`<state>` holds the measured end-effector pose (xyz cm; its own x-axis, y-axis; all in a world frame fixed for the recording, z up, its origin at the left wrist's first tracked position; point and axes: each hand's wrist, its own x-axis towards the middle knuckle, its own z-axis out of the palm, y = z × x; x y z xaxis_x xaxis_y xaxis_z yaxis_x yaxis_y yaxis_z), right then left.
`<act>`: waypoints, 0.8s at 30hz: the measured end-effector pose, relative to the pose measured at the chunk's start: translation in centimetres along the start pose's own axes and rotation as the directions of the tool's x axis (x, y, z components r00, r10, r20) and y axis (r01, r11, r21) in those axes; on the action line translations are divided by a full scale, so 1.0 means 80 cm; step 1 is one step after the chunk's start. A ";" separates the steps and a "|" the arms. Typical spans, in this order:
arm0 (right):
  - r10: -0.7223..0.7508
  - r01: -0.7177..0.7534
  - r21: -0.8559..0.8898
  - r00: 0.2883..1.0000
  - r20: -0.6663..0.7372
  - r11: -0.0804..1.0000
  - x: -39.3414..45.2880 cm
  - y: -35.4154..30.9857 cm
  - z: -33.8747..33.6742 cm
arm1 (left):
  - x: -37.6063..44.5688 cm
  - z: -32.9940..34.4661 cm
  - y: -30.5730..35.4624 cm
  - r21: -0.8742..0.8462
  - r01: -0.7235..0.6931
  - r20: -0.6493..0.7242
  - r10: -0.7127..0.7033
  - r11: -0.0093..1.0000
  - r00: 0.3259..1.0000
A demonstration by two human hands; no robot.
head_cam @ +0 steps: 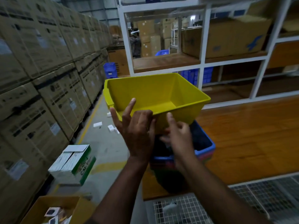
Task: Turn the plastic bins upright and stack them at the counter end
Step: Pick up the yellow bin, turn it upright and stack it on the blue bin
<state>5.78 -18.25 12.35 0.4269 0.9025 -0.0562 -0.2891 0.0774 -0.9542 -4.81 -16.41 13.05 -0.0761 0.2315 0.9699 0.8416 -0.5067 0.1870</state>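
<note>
A yellow plastic bin (155, 92) hangs upright in the air, its opening tilted toward me, just above a stack of nested bins. The stack's top bin is blue (205, 143), with red and green rims below it, and it stands at the left end of the wooden counter (250, 136). My left hand (137, 128) is at the yellow bin's near rim, thumb under the edge and fingers spread partly apart. My right hand (177, 135) touches the near wall below the rim with curled fingers. How firmly each hand grips is unclear.
Stacked cardboard cartons (40, 78) line the left of the aisle. A white-and-green box (72, 164) and small white packets (111, 127) lie on the floor. White shelving (202, 62) with cartons and blue crates stands behind the counter. A wire mesh panel (234, 201) lies near me.
</note>
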 end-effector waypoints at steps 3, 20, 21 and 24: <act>0.003 -0.010 -0.140 0.999 -0.050 0.990 -0.008 0.000 0.020 | -0.016 -0.001 0.022 -0.031 -0.037 0.013 0.037 0.999 0.999; -0.157 0.182 -0.423 0.983 0.094 0.888 0.072 -0.072 -0.093 | 0.016 -0.047 0.062 -0.213 0.218 -0.013 -0.226 0.952 0.974; -0.144 0.183 -0.442 0.982 0.121 0.878 0.075 -0.076 -0.103 | 0.022 -0.045 0.058 -0.208 0.286 0.017 -0.288 0.935 0.957; -0.090 0.176 -0.461 0.975 0.203 0.870 0.080 -0.089 -0.120 | 0.032 -0.039 0.049 -0.218 0.500 0.189 -0.467 0.838 0.864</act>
<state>18.82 -17.09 15.96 0.2685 0.9590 0.0909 0.2190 0.0311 -0.9752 -3.33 -20.40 16.72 -0.3576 0.5930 0.7214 0.5510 -0.4897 0.6757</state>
